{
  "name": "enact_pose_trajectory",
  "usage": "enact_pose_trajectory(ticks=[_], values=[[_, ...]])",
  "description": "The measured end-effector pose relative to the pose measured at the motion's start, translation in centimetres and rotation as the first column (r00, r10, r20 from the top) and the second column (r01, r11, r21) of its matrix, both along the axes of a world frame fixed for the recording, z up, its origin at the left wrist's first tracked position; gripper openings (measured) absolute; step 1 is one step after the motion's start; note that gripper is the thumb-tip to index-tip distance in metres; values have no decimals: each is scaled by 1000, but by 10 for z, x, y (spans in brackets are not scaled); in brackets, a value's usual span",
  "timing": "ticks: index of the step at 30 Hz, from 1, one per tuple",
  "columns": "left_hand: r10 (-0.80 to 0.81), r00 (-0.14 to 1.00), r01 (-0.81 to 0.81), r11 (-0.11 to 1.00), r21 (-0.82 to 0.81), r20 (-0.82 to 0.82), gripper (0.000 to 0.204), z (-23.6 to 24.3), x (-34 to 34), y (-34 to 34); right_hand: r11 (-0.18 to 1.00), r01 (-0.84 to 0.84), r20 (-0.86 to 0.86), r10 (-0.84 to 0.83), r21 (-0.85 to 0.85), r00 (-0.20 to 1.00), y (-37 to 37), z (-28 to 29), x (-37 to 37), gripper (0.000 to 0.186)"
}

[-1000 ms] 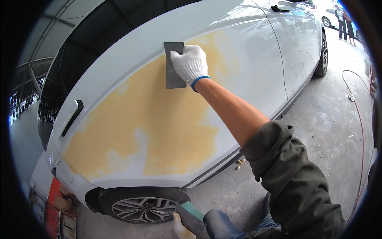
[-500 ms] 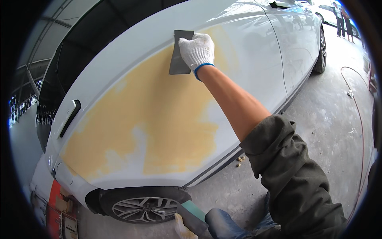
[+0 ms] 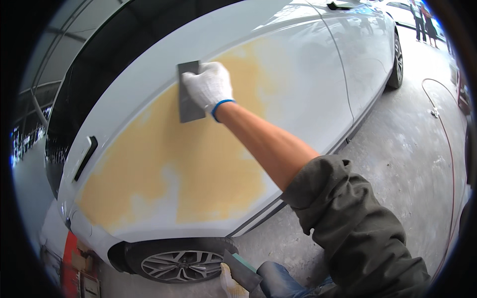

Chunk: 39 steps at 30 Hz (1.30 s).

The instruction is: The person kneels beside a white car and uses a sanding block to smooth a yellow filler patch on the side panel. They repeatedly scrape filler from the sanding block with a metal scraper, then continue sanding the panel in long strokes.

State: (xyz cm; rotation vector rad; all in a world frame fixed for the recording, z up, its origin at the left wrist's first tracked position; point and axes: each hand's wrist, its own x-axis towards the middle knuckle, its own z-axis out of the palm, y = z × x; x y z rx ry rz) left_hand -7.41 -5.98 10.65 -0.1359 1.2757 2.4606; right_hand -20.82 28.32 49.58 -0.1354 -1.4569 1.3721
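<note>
My right hand, in a white knit glove with a blue cuff, is closed on a dark grey rectangle of sandpaper. It lies against the upper part of a yellow filler patch on the white car's door panel. Low in the picture, by the rear wheel, my left hand wears a yellow-stained white glove. Its fingers are round a dark grey sheet with a teal side, apart from the car. Part of this hand is cut off by the lower edge.
A black door handle stands out left of the filler. My knee in blue jeans is close to the sill. A thin hose runs along the concrete floor at right. Two people stand far off at upper right.
My right hand has slid the sandpaper left and down along the filler's upper edge. The left hand still holds its sheet near the wheel; the view has shifted slightly.
</note>
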Motion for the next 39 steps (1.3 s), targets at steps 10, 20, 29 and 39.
enact_pose_trajectory(ticks=[10, 20, 29, 39], values=[[174, 982, -165, 978, -124, 71, 57, 28, 21, 12, 729, -147, -291, -75, -669, 954, 138, -44, 11, 29], [226, 965, -200, 963, -180, 135, 57, 37, 34, 19, 711, -60, -259, -175, -700, 950, 165, -16, -33, 25], [241, 966, -212, 945, -250, 91, 59, 53, 47, 42, 676, -50, -151, -92, -735, 984, 147, 1, -15, 26], [197, 972, -168, 963, -210, 128, 57, 50, 44, 37, 677, -18, -125, -109, -736, 986, 147, 2, 1, 27]])
